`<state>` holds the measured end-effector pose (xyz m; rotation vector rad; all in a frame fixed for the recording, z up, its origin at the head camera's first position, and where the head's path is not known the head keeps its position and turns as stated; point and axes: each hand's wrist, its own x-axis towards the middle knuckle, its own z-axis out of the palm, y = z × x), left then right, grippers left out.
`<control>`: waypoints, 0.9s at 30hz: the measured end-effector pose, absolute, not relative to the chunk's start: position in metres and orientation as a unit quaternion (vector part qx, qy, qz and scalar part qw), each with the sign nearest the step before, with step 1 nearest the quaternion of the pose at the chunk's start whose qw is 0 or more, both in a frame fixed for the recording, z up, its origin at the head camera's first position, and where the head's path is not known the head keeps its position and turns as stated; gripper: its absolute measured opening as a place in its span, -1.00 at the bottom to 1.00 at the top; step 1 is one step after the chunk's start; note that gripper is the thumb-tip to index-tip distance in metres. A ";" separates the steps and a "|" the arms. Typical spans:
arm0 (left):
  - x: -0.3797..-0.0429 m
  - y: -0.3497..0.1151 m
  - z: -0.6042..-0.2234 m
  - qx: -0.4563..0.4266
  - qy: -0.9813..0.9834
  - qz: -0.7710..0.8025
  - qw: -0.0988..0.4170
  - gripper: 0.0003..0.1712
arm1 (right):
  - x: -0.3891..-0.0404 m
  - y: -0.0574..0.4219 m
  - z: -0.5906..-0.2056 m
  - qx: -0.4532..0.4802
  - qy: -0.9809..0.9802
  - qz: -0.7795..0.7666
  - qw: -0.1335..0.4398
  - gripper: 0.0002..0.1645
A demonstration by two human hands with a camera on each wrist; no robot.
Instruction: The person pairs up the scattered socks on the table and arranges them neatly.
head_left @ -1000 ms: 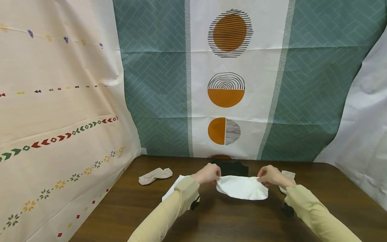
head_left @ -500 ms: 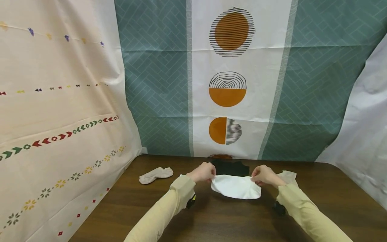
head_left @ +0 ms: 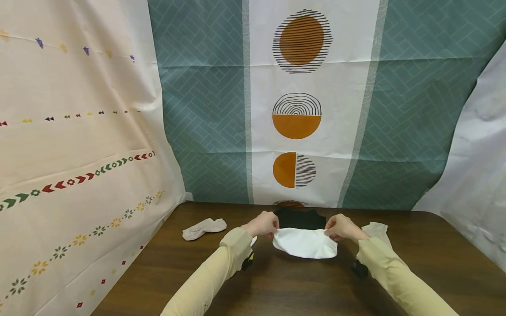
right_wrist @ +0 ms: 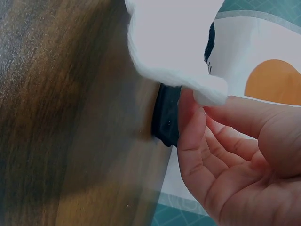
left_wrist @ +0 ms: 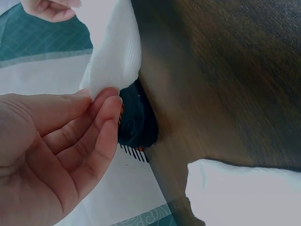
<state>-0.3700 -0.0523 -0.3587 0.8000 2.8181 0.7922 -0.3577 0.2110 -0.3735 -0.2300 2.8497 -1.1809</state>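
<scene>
A white sock (head_left: 304, 242) hangs lengthwise between both hands, held up above the table by its upper edge. My left hand (head_left: 263, 224) pinches one end between thumb and fingertips; the left wrist view shows ribbed knit (left_wrist: 115, 52) there. At the other end, the thumb and index finger of my right hand (head_left: 343, 227) pinch the fabric. Behind the held sock lies a dark sock-like piece (head_left: 299, 218), partly covered by it. A second white sock (left_wrist: 244, 193) rests on the table beside my left hand, mostly hidden by the left forearm in the head view.
On the brown wooden table (head_left: 304, 289), a beige sock (head_left: 204, 229) lies at the back left. Another pale sock (head_left: 376, 230) lies at the right, partly behind the right wrist. Patterned curtains (head_left: 300, 131) hang along the table's back and sides.
Both hands have shifted left with the white sock held between them. The second white sock has become mostly hidden behind the left forearm. The other socks lie where they were.
</scene>
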 end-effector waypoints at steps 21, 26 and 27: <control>-0.369 -0.054 -0.368 0.254 0.932 0.244 0.083 -0.85 | -0.358 0.203 -0.380 -0.078 0.918 -0.386 0.042 -0.89; -0.367 -0.053 -0.370 0.252 0.931 0.245 0.100 -0.86 | -0.357 0.203 -0.382 -0.076 0.919 -0.385 0.047 -0.89; -0.366 -0.053 -0.371 0.253 0.930 0.245 0.103 -0.86 | -0.358 0.203 -0.384 -0.076 0.919 -0.383 0.048 -0.89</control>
